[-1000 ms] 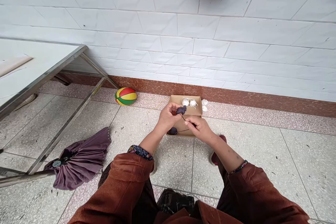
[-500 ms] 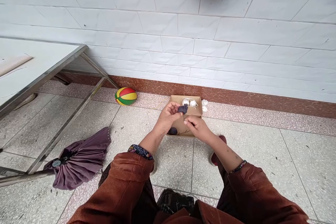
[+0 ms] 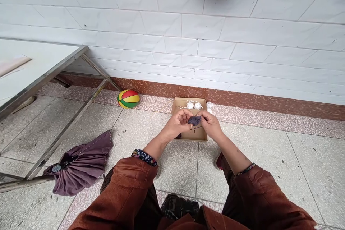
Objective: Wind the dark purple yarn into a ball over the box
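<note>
Yarn bundle (image 3: 194, 121), dark, sits between both hands, above cardboard box (image 3: 198, 137) — long axis roughly crosswise. We note left hand (image 3: 176, 124) gripping its body, right hand (image 3: 212, 125) pinching right end — strand hold we cannot tell.

The one camera rides on the person's head, above and behind the left grip (image 3: 175, 125) and the right grip (image 3: 212, 126), facing forward and steeply down. It looks from the wearer's own side, at middle range, so both grips appear small, close to the centre. The brown sleeves (image 3: 125, 190), nearest the lens, enter below them. The wide view takes in floor (image 3: 258, 158) on either side of the grips and, beyond them, the tiled wall (image 3: 167, 25) across the top.
</note>
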The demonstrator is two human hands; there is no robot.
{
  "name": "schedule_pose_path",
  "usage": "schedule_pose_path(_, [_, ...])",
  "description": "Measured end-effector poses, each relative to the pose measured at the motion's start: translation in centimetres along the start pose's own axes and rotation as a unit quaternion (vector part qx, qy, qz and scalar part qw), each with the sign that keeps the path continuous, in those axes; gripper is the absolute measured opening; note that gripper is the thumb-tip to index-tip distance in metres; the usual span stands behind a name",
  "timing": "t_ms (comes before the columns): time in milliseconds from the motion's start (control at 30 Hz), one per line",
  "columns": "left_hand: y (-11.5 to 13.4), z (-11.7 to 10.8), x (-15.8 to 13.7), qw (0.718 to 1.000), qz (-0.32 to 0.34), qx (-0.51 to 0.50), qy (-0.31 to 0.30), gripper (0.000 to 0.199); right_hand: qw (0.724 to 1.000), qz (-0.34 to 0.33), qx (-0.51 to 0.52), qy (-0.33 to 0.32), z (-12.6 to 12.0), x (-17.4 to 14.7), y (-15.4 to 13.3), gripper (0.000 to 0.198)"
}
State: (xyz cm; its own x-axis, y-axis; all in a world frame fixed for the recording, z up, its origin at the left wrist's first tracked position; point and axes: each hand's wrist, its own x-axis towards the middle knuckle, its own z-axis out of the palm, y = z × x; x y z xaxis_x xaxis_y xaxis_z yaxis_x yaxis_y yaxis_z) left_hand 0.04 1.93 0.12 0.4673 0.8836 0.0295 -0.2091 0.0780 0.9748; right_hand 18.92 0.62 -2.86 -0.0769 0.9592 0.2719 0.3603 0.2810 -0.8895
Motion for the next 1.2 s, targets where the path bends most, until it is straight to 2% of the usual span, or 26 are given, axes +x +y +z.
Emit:
schedule_pose_path(167, [0.1,-0.5,0.6,0.993,0.011,-0.037,0.109,0.037,0.995,-0.037,-0.016,-0.087,2.0,-1.4,-0.8,0.022])
schedule_pose_path(333, [-0.4,-0.9,1.1,0.985,0.009,0.052,0.166,0.032,0.986,-0.102,-0.035,-0.129,1.1,-1.9,-2.6,0.023])
schedule_pose_path(433, [-0.6,-1.0,1.1,0.979,0.018,0.134,0.153,0.031,0.99,-0.104,-0.022,-0.096,-0.3,-1.4,-3.2,0.022])
schedule_pose_path(567, [-0.2,-0.3,0.5,0.973,0.053,0.221,0.041,0.029,0.997,-0.071,-0.008,-0.004,-1.9,-0.3,-2.7,0.022])
schedule_pose_path(633, [0.1,0.2,0.1,0.974,0.054,0.217,-0.016,0.028,0.998,-0.06,-0.004,0.026,-2.1,0.1,-2.0,0.021])
schedule_pose_path(733, [0.1,0.5,-0.3,0.991,0.026,0.124,-0.047,0.03,0.999,-0.036,-0.001,0.031,-1.4,0.2,-0.9,0.02])
schedule_pose_path(833, [-0.1,0.3,-0.2,1.0,-0.002,0.002,-0.017,0.032,1.0,-0.017,-0.008,-0.003,0.0,-0.4,-0.3,0.021])
schedule_pose_path(933, [-0.4,0.0,0.3,0.997,0.004,-0.031,0.065,0.034,0.998,-0.039,-0.029,-0.05,1.2,-1.3,-0.7,0.019])
schedule_pose_path(1067, [-0.6,-0.3,0.9,0.991,0.0,0.044,0.129,0.033,0.991,-0.091,-0.018,-0.099,1.3,-1.9,-2.1,0.019])
schedule_pose_path(1133, [-0.8,-0.3,1.0,0.985,0.004,0.105,0.136,0.031,0.99,-0.101,-0.004,-0.096,0.7,-1.7,-2.6,0.016])
schedule_pose_path(1200, [-1.0,-0.3,0.9,0.978,0.014,0.162,0.128,0.03,0.993,-0.092,0.001,-0.068,-0.2,-1.4,-2.8,0.014])
